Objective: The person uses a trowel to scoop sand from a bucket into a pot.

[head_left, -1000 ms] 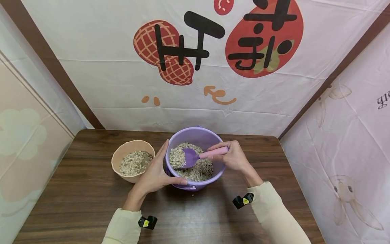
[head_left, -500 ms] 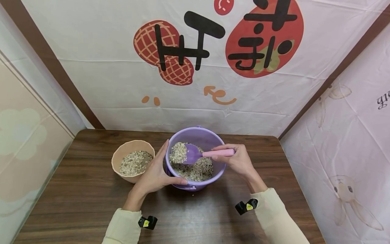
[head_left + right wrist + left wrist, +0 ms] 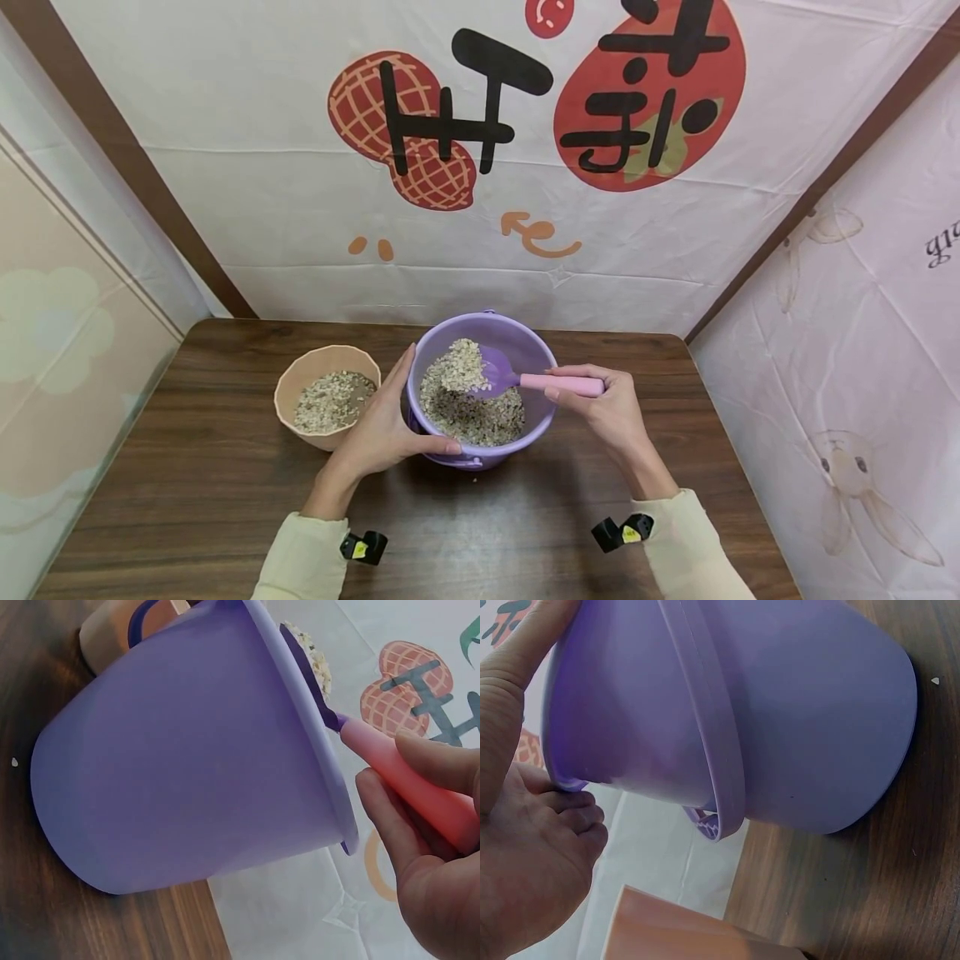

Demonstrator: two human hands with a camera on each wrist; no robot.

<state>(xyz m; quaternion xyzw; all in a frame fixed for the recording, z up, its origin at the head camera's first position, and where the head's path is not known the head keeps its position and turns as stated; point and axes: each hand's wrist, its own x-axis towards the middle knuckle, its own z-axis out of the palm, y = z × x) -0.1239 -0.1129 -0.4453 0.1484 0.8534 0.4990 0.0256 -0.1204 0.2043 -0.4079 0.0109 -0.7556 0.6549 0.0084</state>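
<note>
Near the desk's far edge, the left hand (image 3: 382, 429) is holding the purple bucket (image 3: 480, 454) while the right hand (image 3: 611, 410) is gripping the scoop (image 3: 517, 381), which is carrying heaped oats (image 3: 463, 367) that could be spilling onto the desk (image 3: 187, 467) if it is tilting before reaching the beige bowl (image 3: 327, 398).

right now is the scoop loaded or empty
Loaded: the scoop, held by the right hand, carries a heap of oats above the bucket.
</note>
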